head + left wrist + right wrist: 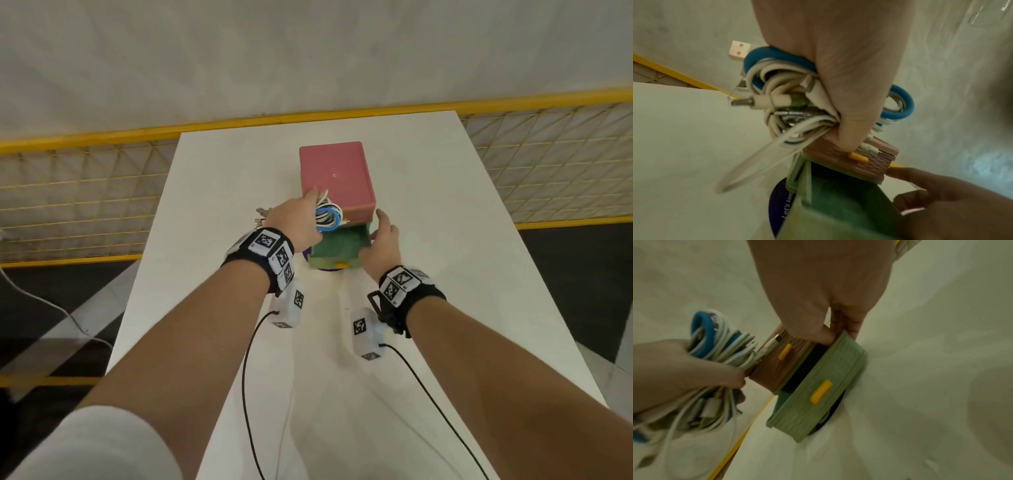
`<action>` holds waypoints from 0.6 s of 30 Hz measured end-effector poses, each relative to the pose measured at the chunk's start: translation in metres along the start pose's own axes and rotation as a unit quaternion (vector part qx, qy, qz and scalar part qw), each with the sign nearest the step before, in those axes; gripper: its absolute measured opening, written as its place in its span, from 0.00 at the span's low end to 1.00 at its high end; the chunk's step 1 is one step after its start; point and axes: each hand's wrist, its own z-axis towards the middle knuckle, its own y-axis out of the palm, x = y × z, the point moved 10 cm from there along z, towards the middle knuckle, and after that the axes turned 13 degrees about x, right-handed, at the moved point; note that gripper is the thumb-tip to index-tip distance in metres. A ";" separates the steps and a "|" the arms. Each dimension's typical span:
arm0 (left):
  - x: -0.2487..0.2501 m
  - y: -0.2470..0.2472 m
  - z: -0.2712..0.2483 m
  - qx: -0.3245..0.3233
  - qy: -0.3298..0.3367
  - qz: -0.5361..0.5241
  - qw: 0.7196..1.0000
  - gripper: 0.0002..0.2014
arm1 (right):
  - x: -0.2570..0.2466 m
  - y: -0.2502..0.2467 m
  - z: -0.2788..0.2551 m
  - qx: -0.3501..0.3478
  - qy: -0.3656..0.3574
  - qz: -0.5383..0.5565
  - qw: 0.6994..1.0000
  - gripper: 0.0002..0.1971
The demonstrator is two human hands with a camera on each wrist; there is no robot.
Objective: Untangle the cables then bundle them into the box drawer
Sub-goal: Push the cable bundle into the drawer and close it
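A pink box [335, 174] stands at mid-table. Its lower green drawer [337, 248] is pulled out toward me, with a yellow handle [342, 265] on its front. My left hand [294, 222] grips a coiled bundle of white and blue cables [329, 216] just above the drawer's back, against the pink upper drawer front [859, 160]. Plugs stick out of the bundle [789, 100]. My right hand [383, 240] pinches the drawer's right wall [844, 340], thumb inside and fingers outside. The drawer's inside looks dark [805, 369].
The box sits on a white table [428, 205], with a purple disc [781, 203] under the drawer. Cable plugs [262, 214] poke out left of my left hand. A yellow mesh fence [68, 198] runs behind the table. Black leads hang from both wrist cameras.
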 end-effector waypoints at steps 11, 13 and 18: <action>0.036 -0.003 -0.039 0.103 0.016 -0.109 0.989 0.24 | 0.009 -0.002 -0.025 -0.054 -0.078 -0.062 0.994 0.50; 0.046 0.027 -0.041 0.031 0.032 -0.020 0.999 0.22 | 0.008 0.000 -0.027 -0.058 -0.089 -0.072 0.992 0.50; 0.044 0.067 -0.021 -0.067 -0.029 0.079 0.994 0.15 | 0.005 -0.005 -0.027 -0.022 -0.117 -0.030 0.992 0.49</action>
